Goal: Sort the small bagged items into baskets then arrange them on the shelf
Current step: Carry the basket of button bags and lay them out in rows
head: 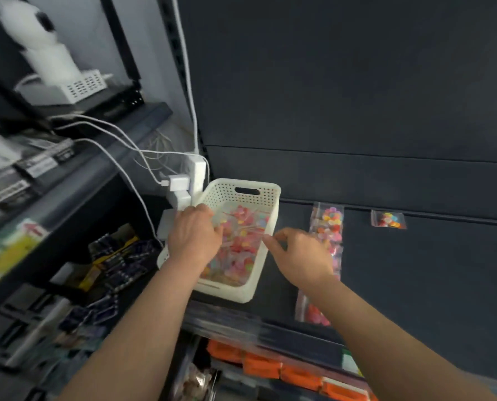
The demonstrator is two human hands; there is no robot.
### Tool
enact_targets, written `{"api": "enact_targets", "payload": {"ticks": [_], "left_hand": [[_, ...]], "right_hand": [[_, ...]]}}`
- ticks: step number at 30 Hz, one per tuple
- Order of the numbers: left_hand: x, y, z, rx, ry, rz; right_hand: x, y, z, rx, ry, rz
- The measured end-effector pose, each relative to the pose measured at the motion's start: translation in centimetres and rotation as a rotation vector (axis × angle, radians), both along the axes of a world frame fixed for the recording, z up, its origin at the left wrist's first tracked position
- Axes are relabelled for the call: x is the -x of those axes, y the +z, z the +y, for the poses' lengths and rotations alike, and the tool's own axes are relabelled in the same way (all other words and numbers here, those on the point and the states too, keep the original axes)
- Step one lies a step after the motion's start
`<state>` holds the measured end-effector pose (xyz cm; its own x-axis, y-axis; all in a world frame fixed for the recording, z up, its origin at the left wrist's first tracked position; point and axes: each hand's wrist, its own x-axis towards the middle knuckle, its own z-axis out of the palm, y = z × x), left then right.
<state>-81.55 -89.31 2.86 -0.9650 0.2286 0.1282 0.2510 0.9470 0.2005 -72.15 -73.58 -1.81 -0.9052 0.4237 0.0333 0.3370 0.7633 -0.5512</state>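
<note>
A white perforated basket [266,198] sits on the dark shelf [415,270], filled with several clear bags of colourful beads [241,244]. My left hand [193,235] rests on the basket's left rim, fingers curled over the bags inside. My right hand [302,256] hovers by the basket's right rim, fingers apart, nothing held. To the right, a row of bead bags [329,219] lies on the shelf, partly hidden under my right hand, with one bag [311,309] near the front edge. A single small bag [388,219] lies farther right.
A white power strip with plugs and cables [188,180] hangs just left of the basket. On the left, a neighbouring shelf unit [68,175] holds dark packaged goods [117,264]. Orange packs [270,364] sit on the shelf below. The dark back panel [357,82] rises behind.
</note>
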Motion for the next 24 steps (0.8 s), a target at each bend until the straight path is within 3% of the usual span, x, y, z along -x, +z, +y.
{"api": "enact_targets", "payload": {"ticks": [3,6,9,13,19,24], "left_hand": [[1.1,-1.3,-3.2,0.056,0.043,-0.088],[1.3,-2.2,-4.4,-0.012,0.009,-0.171],[1.0,-1.6,-4.4,-0.132,-0.021,-0.141],[0.2,0.6,-3.6,-0.125,-0.113,-0.097],[-2.8,3.5,2.2,-0.122,-0.331,-0.079],[-7.7,2.5,9.8,-0.148,-0.541,-0.198]], "right_hand": [[0.3,-0.1,-2.5,0.026,-0.038,-0.058],[0.5,0.2,-4.2,0.073,-0.076,-0.023],[0.3,0.7,-4.8,0.066,-0.147,0.055],[-0.9,1.8,-4.5,0.099,-0.270,0.157],[-5.3,4.5,-0.4,0.040,-0.504,0.229],[-11.8,4.5,5.6,0.001,-0.720,0.176]]}}
